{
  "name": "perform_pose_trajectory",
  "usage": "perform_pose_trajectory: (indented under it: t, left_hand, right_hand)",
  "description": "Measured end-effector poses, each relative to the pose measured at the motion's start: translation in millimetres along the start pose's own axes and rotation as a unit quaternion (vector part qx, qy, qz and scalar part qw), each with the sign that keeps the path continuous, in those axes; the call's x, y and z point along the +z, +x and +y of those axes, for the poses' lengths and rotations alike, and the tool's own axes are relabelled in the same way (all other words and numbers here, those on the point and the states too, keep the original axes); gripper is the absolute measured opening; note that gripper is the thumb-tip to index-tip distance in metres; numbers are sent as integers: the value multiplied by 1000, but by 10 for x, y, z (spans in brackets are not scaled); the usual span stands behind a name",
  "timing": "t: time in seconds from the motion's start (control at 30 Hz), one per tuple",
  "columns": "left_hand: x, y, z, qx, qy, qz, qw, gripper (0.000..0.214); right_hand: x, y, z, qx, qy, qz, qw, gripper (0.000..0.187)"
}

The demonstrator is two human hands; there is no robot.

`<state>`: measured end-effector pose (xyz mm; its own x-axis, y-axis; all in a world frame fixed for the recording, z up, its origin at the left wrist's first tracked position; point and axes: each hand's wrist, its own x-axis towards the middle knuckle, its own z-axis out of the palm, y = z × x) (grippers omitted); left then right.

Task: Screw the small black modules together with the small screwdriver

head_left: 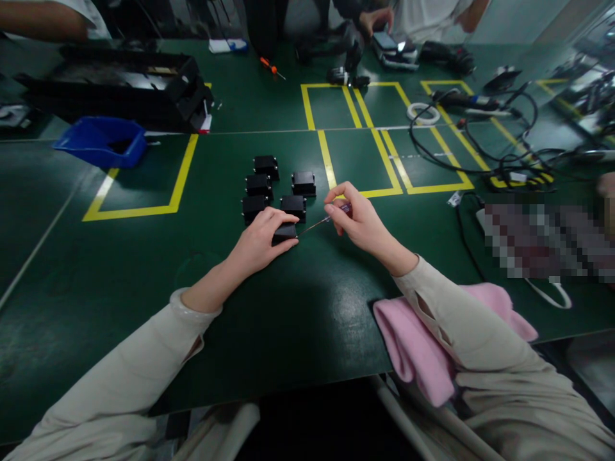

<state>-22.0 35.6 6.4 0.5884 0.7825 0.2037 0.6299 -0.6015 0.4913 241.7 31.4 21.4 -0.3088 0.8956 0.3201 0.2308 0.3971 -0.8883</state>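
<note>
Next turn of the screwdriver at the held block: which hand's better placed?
Right, likely. The right hand grips the screwdriver, its shaft angled toward the black block; the left hand is busy holding that block.

You have six small black box-shaped blocks (258,185) and one thin-shafted, purplish-handled screwdriver (344,208) mid-frame — plus one orange-handled screwdriver (269,65), upper centre; one blue plastic bin (91,142), upper left; one white ring (412,116), upper right; one pink cloth (408,342), lower right.
</note>
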Motion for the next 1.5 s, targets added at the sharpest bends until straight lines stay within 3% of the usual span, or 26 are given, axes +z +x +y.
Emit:
perform_pose_trajectory:
  t: [1.5]
  left_hand:
    - [-1,5,-3,5,3,1,1000,37]
  right_hand:
    - [-1,5,-6,-10,9,-6,1000,12]
